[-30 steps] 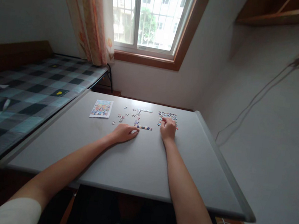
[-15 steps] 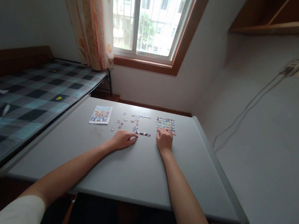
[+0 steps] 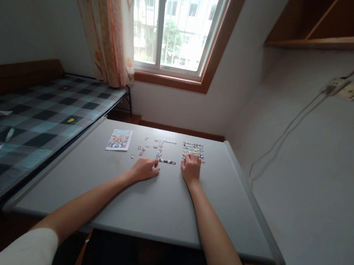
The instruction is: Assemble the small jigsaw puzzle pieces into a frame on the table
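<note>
Small jigsaw pieces lie on a grey table [image 3: 160,208]. A joined strip of pieces [image 3: 167,161] forms a partial frame in the middle. My left hand [image 3: 145,168] rests flat on the table just left of that strip, fingers stretched toward it. My right hand [image 3: 191,167] sits knuckles up at the near edge of a loose heap of pieces [image 3: 193,148], fingers curled down onto them; whether a piece is between them is hidden. Scattered single pieces [image 3: 142,149] lie left of the frame.
A printed picture card [image 3: 119,139] lies at the table's far left. A bed with a checked cover [image 3: 35,118] runs along the left side. A white wall with a cable and socket [image 3: 346,88] stands at the right, a window [image 3: 175,23] behind.
The view has tilted down slightly. My right hand drew back a little from the heap toward the near side. My left hand stayed by the strip.
</note>
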Demonstrator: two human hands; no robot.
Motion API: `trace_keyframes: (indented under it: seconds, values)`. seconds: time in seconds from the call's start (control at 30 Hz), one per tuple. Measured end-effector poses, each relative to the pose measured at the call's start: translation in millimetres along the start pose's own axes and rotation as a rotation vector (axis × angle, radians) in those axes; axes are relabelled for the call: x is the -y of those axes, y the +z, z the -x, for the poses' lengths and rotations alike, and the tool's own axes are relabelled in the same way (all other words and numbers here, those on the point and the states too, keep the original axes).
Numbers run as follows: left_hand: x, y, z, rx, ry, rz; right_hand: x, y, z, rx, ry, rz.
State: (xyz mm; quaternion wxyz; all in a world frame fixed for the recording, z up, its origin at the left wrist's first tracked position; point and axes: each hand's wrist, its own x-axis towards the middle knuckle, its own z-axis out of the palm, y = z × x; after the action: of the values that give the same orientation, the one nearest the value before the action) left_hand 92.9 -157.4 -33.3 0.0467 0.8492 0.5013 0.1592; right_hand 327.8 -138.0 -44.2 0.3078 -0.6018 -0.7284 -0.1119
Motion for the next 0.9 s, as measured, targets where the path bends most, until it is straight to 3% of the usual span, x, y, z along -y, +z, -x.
trace_keyframes:
  seconds: [0.3, 0.47, 0.7, 0.9]
  values:
    - [6.8, 3.9, 2.3, -0.002, 0.075, -0.022, -0.1, -2.6, 2.9, -0.010, -0.058, -0.100]
    - [8.2, 5.4, 4.8, -0.024, 0.094, 0.054, -2.9, -2.7, 4.5, 0.080, -0.121, -0.053]
    - [6.6, 9.8, 7.7, -0.039, 0.155, 0.028, -3.1, -1.2, 7.6, 0.199, -0.088, -0.047]
    - [5.6, 9.6, 8.2, -0.038, 0.201, 0.035, -4.8, -1.7, 8.2, 0.198, -0.107, -0.186]
